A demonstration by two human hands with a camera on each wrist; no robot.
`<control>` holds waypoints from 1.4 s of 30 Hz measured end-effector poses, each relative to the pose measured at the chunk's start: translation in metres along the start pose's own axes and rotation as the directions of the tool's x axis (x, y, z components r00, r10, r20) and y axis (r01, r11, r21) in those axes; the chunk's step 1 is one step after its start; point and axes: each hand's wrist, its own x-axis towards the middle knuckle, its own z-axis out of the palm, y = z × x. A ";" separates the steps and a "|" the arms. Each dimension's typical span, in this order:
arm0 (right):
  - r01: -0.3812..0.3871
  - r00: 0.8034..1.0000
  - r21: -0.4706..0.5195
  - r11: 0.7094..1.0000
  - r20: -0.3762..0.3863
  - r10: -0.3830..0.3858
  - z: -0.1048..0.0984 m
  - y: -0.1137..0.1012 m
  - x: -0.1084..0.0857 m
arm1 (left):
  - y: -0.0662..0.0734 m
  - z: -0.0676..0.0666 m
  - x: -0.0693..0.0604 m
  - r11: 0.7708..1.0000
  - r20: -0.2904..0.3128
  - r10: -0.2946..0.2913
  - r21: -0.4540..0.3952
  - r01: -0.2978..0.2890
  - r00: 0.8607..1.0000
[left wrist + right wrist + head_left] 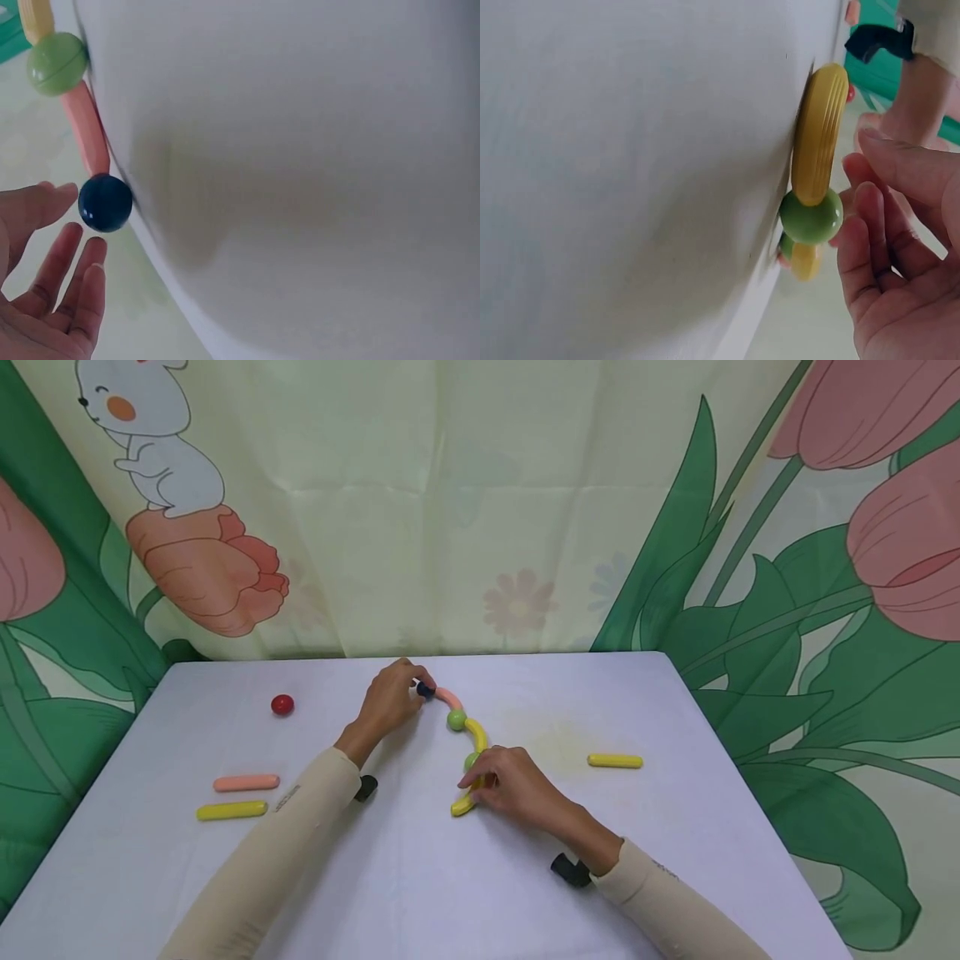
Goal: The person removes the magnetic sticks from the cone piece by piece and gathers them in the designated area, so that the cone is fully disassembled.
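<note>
A curved chain of sticks and balls lies on the white table [420, 885]. From its far end come a dark blue ball [425, 690], a bent pink stick [450, 698], a green ball [457, 720], a bent yellow stick [478, 737], a second green ball [472, 760] and another bent yellow stick [821, 135]. My left hand [392, 697] is at the blue ball, thumb and fingers spread beside it in the left wrist view. Beside the near yellow stick is my right hand [517, 785], its thumb and fingers loosely bent and apart. That hand partly hides the stick in the head view.
A red ball [282, 705] lies at the back left. Nearer on that side are a straight pink stick [246, 783] and a straight yellow stick [232, 811]. One more yellow stick [615, 761] lies to the right. A printed curtain [390, 527] hangs behind the table.
</note>
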 end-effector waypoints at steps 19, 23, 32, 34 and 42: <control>-0.009 0.999 0.022 1.000 -0.038 0.010 -0.009 0.014 -0.012 | 0.044 0.012 -0.043 0.962 0.199 0.257 -0.147 -0.230 0.946; 0.031 0.999 0.046 0.998 0.013 -0.032 -0.007 0.015 -0.015 | 0.052 0.017 -0.044 0.949 0.261 0.305 -0.171 -0.267 0.916; 0.096 0.993 0.034 0.995 0.064 -0.098 -0.007 0.016 -0.020 | 0.057 0.026 -0.044 0.949 0.328 0.305 -0.185 -0.256 0.894; 0.081 0.996 0.018 0.997 0.040 -0.081 -0.009 0.016 -0.021 | 0.059 0.027 -0.043 0.950 0.330 0.303 -0.171 -0.259 0.894; -0.046 0.996 -0.008 0.999 -0.071 0.045 -0.012 0.020 -0.023 | 0.064 0.033 -0.041 0.951 0.303 0.307 -0.123 -0.283 0.902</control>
